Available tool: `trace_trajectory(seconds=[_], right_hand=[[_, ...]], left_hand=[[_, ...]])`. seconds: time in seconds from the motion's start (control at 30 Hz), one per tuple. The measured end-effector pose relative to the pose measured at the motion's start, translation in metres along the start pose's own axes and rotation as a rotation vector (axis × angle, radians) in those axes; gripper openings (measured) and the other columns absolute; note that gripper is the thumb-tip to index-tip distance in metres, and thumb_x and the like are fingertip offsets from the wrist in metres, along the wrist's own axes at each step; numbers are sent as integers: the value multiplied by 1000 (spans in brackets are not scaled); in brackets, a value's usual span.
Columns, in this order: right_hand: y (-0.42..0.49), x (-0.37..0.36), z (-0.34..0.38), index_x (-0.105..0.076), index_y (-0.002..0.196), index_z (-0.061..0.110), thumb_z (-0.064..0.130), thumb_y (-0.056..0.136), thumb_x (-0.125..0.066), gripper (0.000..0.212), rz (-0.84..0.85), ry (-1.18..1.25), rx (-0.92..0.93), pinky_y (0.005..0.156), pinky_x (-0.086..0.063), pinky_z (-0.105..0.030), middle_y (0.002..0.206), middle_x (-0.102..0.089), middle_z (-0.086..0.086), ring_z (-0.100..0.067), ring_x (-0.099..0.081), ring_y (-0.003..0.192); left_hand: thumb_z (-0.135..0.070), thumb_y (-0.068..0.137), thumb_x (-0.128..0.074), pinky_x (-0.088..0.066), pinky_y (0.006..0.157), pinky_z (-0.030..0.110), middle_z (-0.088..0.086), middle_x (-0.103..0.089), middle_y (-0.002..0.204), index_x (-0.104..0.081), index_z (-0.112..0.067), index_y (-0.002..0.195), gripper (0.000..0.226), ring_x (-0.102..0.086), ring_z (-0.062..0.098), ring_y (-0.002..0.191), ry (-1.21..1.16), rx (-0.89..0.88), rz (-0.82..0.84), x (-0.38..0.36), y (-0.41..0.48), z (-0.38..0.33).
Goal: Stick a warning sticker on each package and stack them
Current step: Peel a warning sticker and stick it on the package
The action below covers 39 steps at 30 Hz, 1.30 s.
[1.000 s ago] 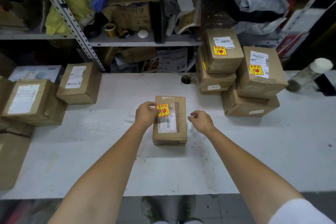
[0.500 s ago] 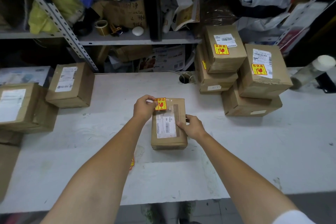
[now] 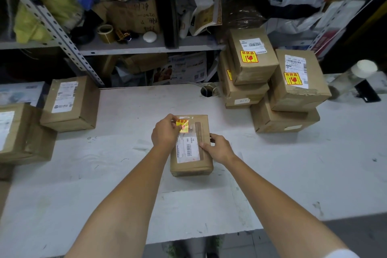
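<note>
Two hands flank a brown cardboard package [image 3: 191, 166]. The left hand [image 3: 165, 133] pinches a yellow-and-red warning sticker [image 3: 182, 125] at its fingertips; the right hand [image 3: 217, 148] grips the package's edge. Pressed unevenly, the sticker could crease or cover the white shipping label [image 3: 189, 148].

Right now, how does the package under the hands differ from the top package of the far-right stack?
The middle package lies alone on the table; the top package rests on another package. The left hand pinches a sticker at the middle package's far corner; the top package's own sticker lies flat. The right hand grips the middle package's edge; nothing touches the top package. Both are brown, with white labels.
</note>
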State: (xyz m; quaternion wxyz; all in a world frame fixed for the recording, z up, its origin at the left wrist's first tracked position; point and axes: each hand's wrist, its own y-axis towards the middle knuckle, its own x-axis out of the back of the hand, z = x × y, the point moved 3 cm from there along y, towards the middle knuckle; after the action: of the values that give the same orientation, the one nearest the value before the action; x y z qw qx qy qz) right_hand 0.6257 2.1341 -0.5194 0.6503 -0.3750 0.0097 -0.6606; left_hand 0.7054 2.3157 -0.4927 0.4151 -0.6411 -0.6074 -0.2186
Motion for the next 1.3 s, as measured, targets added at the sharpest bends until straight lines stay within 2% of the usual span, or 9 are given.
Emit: trace_trajectory(seconds=[0.1,0.17,0.23,0.3,0.47,0.63,1.0,1.17,1.3], right_hand=[[-1,0,-1,-61,132,18,36,91,-68,46,-4,10,-2,99,-51,-38,125,-67,0,-20,-61,116],[-2,0,-1,-61,132,18,36,91,-68,45,-5,17,0,99,-51,-36,125,-67,0,-20,-61,115],[-2,0,-1,-61,132,19,36,91,-67,44,-4,24,0,99,-51,-37,125,-67,0,-19,-61,115],[-2,0,-2,-61,131,20,36,91,-67,44,-9,27,-1,99,-51,-38,124,-67,1,-19,-61,114],[-1,-2,-3,-61,131,21,36,92,-66,42,-19,20,-4,99,-50,-37,125,-67,2,-20,-61,114],[-3,-2,-2,-62,128,22,35,92,-66,39,-21,20,-4,99,-50,-38,123,-68,3,-19,-62,114],[-16,-2,9,-62,127,21,32,92,-66,37,-31,101,-65,92,-55,-48,117,-69,0,-24,-65,106],[-30,-2,21,-66,124,17,27,90,-70,36,-19,224,-88,87,-58,-47,110,-73,-2,-24,-69,98],[-50,8,41,-63,125,18,22,91,-70,35,-35,309,-73,72,-59,-38,109,-72,-5,-24,-69,95]], left_hand=[[-44,80,-77,-50,66,30,4,-55,120,-51,-29,124,54,-61,21,88,6,61,-5,4,6,8],[-47,74,-81,-54,78,37,6,-54,130,-36,-28,140,83,-62,28,104,-61,124,32,3,13,16],[-49,75,-79,-54,90,42,8,-54,137,-30,-25,147,91,-60,31,115,-131,151,99,-4,17,18],[-54,78,-74,-52,92,40,8,-54,138,-35,-21,147,86,-59,30,117,-204,180,156,-12,17,13],[-57,82,-68,-52,76,35,-6,-62,109,-51,-22,127,59,-64,23,95,-211,172,103,-20,13,5],[-40,95,-60,-52,95,43,4,-67,121,-56,-22,135,44,-63,26,110,-387,161,139,-15,15,20],[-29,95,-61,-57,88,41,4,-59,133,-39,-29,147,57,-62,24,111,-503,212,241,-24,-54,50],[-24,92,-65,-55,92,45,6,-64,124,-46,-30,144,56,-64,23,106,-533,160,217,0,-63,52],[-31,88,-69,-55,91,47,2,-61,126,-41,-33,145,64,-64,23,105,-546,136,229,22,-64,48]])
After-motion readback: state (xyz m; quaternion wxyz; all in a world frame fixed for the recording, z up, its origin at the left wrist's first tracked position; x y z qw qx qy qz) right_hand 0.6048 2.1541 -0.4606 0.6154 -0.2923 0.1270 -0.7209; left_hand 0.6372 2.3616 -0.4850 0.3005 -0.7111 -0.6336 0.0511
